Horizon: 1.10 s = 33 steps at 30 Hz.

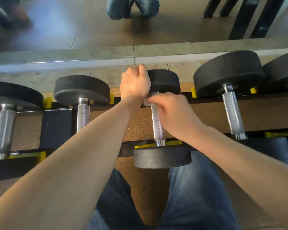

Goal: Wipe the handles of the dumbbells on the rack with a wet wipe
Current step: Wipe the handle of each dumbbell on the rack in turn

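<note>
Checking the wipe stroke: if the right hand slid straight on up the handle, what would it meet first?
Probably the far weight head; the right hand, holding the wipe, is near that end of the handle.

A mirror (56,27) reflects what may be dark furniture legs (243,17).

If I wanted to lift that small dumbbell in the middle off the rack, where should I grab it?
Probably by the knurled steel handle of the small dumbbell, reaching down from above. It lies flat across the rack rails, bare between the two black heads, and its rough surface suits a closed grip. Just now the right hand holds a wipe at its far end and the left hand grips the far head.
</note>
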Tool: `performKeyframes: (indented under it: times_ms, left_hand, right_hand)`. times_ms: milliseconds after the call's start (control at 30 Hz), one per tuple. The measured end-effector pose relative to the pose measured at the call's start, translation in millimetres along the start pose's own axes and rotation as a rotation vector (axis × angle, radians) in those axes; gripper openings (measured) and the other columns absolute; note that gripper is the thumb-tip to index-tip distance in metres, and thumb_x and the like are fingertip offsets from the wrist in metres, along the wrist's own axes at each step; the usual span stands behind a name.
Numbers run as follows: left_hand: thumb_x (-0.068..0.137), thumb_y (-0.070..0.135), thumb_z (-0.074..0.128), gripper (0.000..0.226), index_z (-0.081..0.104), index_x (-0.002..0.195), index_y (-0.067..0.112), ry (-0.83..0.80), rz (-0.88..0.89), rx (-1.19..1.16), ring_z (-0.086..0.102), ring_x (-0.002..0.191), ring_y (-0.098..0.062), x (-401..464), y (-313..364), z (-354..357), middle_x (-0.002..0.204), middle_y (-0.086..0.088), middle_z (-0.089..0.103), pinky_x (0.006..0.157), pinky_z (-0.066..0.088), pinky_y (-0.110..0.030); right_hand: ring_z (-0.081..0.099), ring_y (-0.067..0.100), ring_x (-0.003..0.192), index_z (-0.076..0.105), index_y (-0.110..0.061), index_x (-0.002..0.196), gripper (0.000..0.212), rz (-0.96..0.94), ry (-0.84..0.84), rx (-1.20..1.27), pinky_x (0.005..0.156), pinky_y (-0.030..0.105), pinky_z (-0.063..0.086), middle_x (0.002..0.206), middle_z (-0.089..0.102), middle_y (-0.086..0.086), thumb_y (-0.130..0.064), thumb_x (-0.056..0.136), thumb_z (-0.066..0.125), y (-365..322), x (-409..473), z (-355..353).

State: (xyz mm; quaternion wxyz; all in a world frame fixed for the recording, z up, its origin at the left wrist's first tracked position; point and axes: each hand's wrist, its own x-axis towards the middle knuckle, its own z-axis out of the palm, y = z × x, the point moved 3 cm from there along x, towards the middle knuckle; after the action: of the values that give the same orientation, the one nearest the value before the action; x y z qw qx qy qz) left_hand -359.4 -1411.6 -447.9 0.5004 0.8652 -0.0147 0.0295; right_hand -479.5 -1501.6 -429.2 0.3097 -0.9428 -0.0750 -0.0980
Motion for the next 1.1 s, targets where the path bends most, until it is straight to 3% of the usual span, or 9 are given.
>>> performKeyframes:
  times_ms: [67,167,400,533,633,767,933,1000,1100]
  left_hand:
    - [0.097,0.033,0.035,0.039,0.050,0.064,0.018,-0.008,-0.004,-0.020,0.049,0.070,-0.021,-1,-1,0,0.070,-0.003,0.051,0.065,0.040,-0.038]
    - [0.098,0.034,0.034,0.037,0.054,0.071,0.018,-0.026,-0.005,-0.039,0.053,0.077,-0.019,-2,-1,-1,0.078,-0.003,0.052,0.074,0.048,-0.043]
    - [0.103,0.024,0.031,0.034,0.053,0.080,0.012,-0.068,0.030,0.024,0.043,0.070,-0.013,-3,3,0,0.077,0.002,0.045,0.064,0.036,-0.032]
    - [0.103,0.026,0.030,0.036,0.051,0.076,0.014,-0.108,0.013,-0.032,0.046,0.073,-0.014,-1,3,-1,0.075,0.000,0.047,0.065,0.039,-0.031]
    - [0.100,0.030,0.032,0.039,0.047,0.068,0.015,-0.135,-0.015,-0.075,0.045,0.070,-0.019,1,1,-3,0.069,-0.003,0.047,0.066,0.037,-0.036]
    - [0.101,0.031,0.032,0.039,0.046,0.069,0.015,-0.168,-0.015,-0.082,0.044,0.070,-0.018,0,2,-4,0.070,-0.006,0.045,0.063,0.035,-0.034]
    - [0.104,0.031,0.030,0.039,0.046,0.070,0.019,-0.163,0.001,-0.075,0.046,0.069,-0.014,0,0,-3,0.070,-0.003,0.047,0.062,0.037,-0.029]
    - [0.104,0.029,0.029,0.038,0.046,0.071,0.020,-0.154,0.012,-0.059,0.045,0.069,-0.013,-1,1,-3,0.071,-0.001,0.047,0.061,0.037,-0.028]
    - [0.104,0.029,0.029,0.036,0.048,0.075,0.019,-0.145,0.017,-0.052,0.048,0.074,-0.018,-2,3,-5,0.074,-0.002,0.049,0.065,0.038,-0.030]
  right_hand:
    - [0.053,0.014,0.114,0.066,-0.018,0.120,0.036,-0.319,-0.258,-0.379,0.101,0.027,0.043,0.120,0.066,-0.004,-0.001,0.093,0.050,-1,12,15]
    - [0.047,0.019,0.123,0.062,-0.015,0.124,0.032,-0.475,-0.432,-0.731,0.106,0.034,0.041,0.124,0.062,-0.001,-0.009,0.095,0.051,6,17,24]
    - [0.053,0.017,0.117,0.065,-0.012,0.120,0.028,-0.436,-0.425,-0.617,0.101,0.033,0.046,0.122,0.063,0.003,-0.012,0.094,0.052,3,-4,8]
    - [0.061,0.012,0.094,0.064,-0.015,0.124,0.033,0.384,0.023,0.087,0.079,0.021,0.047,0.109,0.065,0.001,-0.006,0.096,0.050,40,-17,-13]
    - [0.054,0.013,0.068,0.057,-0.009,0.129,0.036,1.098,0.011,0.623,0.057,0.021,0.046,0.087,0.059,0.007,0.000,0.095,0.049,61,-21,22]
    - [0.045,0.012,0.062,0.054,-0.003,0.115,0.026,1.395,-0.009,0.971,0.052,0.022,0.040,0.081,0.052,0.010,0.007,0.092,0.048,53,-15,42]
    - [0.043,0.011,0.062,0.046,-0.001,0.138,0.044,1.278,-0.105,0.871,0.064,0.023,0.045,0.099,0.058,0.015,0.006,0.095,0.047,43,-22,23]
    - [0.052,0.015,0.073,0.055,-0.005,0.133,0.042,0.995,-0.027,0.700,0.080,0.028,0.049,0.101,0.062,0.012,0.004,0.093,0.051,42,-30,7]
    - [0.057,0.001,0.086,0.064,-0.019,0.124,0.032,0.273,-0.016,0.221,0.079,0.010,0.044,0.109,0.066,-0.006,-0.007,0.097,0.051,7,-26,-10]
